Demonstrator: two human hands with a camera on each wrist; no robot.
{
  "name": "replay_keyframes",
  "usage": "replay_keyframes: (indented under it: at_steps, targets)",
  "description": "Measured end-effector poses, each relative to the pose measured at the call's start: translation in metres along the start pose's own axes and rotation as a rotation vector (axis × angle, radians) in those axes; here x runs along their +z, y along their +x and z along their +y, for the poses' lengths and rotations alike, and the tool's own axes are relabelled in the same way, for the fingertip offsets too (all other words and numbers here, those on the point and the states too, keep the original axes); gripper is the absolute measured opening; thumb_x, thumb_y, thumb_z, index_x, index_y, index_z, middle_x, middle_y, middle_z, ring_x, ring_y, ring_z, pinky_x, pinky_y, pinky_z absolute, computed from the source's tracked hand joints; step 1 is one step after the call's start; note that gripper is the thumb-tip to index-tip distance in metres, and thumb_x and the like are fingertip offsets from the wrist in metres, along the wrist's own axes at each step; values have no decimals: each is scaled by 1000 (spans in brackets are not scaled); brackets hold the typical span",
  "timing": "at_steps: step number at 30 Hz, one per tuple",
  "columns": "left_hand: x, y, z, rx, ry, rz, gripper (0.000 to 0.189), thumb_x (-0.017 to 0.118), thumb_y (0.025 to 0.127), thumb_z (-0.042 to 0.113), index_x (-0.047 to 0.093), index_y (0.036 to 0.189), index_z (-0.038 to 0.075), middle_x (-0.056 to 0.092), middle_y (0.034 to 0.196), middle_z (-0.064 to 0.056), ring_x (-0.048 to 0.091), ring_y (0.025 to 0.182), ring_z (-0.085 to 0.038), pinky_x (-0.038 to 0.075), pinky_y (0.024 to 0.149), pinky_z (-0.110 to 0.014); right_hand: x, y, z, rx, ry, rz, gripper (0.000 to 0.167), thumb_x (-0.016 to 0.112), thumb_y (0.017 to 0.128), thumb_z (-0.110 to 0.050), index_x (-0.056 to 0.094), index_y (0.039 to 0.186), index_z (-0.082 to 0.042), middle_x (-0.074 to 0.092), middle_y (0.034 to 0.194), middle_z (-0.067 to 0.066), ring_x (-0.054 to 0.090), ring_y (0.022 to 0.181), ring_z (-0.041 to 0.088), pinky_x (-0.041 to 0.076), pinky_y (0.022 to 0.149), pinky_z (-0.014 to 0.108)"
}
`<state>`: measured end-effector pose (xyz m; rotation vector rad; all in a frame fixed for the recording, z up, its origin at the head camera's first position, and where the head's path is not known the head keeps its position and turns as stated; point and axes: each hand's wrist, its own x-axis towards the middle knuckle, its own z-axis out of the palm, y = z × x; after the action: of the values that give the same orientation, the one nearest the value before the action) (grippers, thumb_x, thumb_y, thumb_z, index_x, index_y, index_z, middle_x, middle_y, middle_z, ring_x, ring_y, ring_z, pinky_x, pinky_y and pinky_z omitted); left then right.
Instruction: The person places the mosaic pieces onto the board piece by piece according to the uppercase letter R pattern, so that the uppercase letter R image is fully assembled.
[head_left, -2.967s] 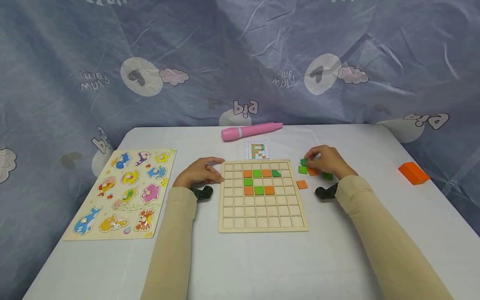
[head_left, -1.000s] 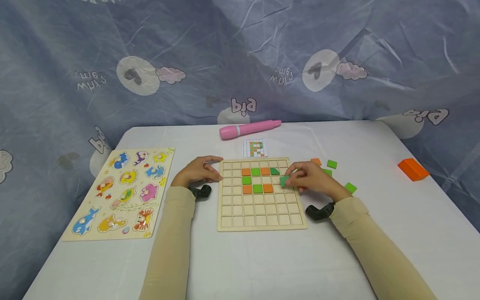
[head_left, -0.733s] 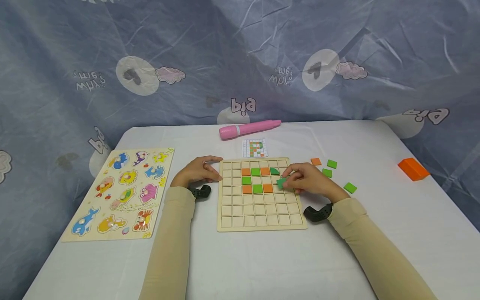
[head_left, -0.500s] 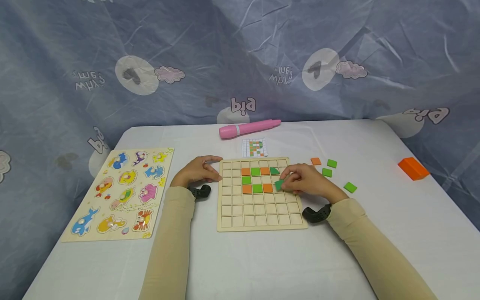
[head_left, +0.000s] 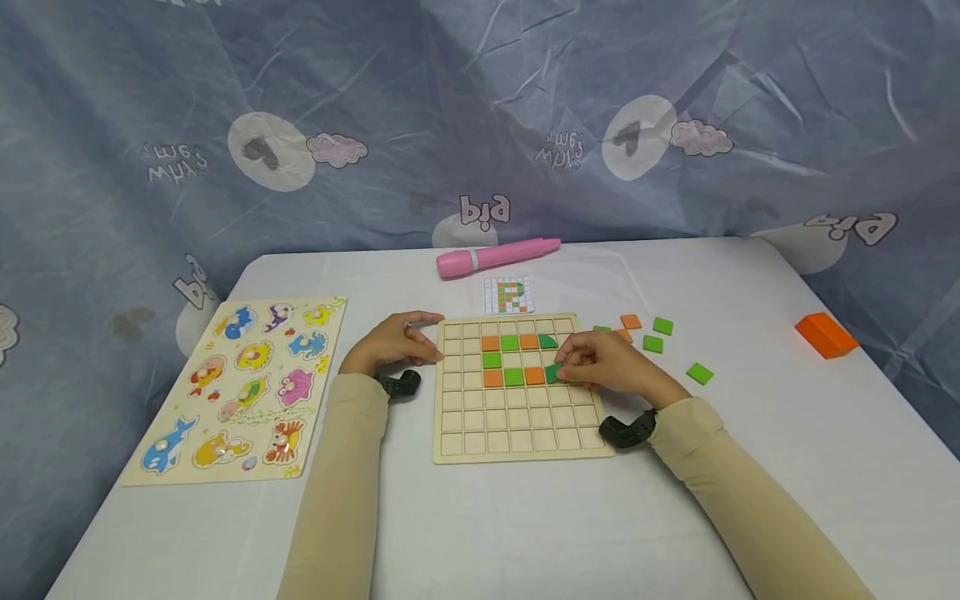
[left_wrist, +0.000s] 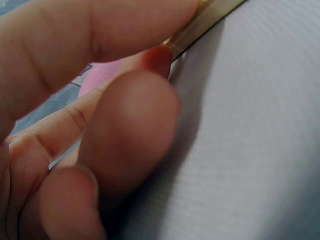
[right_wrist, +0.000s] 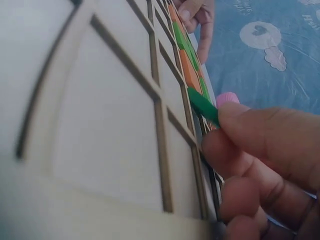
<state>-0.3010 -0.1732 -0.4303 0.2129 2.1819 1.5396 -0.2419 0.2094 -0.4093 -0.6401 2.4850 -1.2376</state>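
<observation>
A grey-blue printed cloth [head_left: 420, 83] hangs behind the far edge of the white table [head_left: 480, 525]. Along the table's left edge lies an animal puzzle [head_left: 217, 417]. The wooden grid board [head_left: 519, 418] lies flat about midway between the table's left and right edges. At its side toward the left edge, the left hand [head_left: 392, 343] has thumb and fingers spread, holding nothing, fingertips touching the rim. The right hand [head_left: 609, 364], over the board's opposite side, pinches a small green piece between thumb and finger. A pink pen [head_left: 498, 257] lies near the far edge, an orange block [head_left: 827, 335] near the right edge. Between pen and board is a patterned card [head_left: 507, 295]. Orange and green tiles [head_left: 513, 377] sit in the cells; loose tiles [head_left: 653, 344] lie toward the right edge. The green piece [head_left: 552, 373] is tilted, just beside an orange tile in the row.
</observation>
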Motion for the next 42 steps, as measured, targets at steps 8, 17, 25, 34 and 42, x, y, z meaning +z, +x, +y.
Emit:
replay_keyframes:
  at_steps: [8, 17, 25, 34, 42]
  targets:
    - [-2, 0, 1, 12, 8, -3, 80, 85, 87, -6, 51, 159, 1, 74, 80, 0, 65, 66, -9, 53, 63, -23, 4, 3, 3, -27, -92, 43, 11, 84, 94, -8, 76, 100, -3, 66, 81, -1, 54, 62, 11, 47, 60, 25]
    - [-2, 0, 1, 5, 9, 1, 80, 85, 86, -5, 51, 159, 2, 74, 79, 1, 64, 65, -9, 52, 62, -23, 6, 3, 3, -32, -127, 58, 10, 85, 94, -8, 76, 99, -5, 64, 81, -4, 52, 68, 12, 44, 66, 25]
    - [-2, -1, 1, -5, 0, 8, 79, 85, 87, -6, 52, 158, 2, 73, 80, 0, 62, 64, -10, 53, 63, -23, 1, 3, 6, -9, -52, 11, 14, 82, 97, -11, 76, 107, -3, 66, 88, 0, 54, 69, 14, 47, 66, 26]
    - [0, -2, 1, 5, -17, -7, 80, 84, 87, -7, 50, 159, 1, 73, 78, 0, 62, 63, -9, 51, 61, -22, -21, -8, 13, 71, 180, 0, 24, 72, 104, -10, 70, 122, 7, 66, 90, 12, 58, 67, 15, 53, 62, 28]
    - [0, -1, 1, 17, 6, -10, 79, 83, 88, -6, 50, 159, 0, 74, 79, 1, 63, 63, -9, 52, 61, -23, -47, -29, 22, 146, 230, 91, 33, 70, 106, -14, 66, 131, 7, 70, 101, 9, 61, 76, 17, 55, 68, 30]
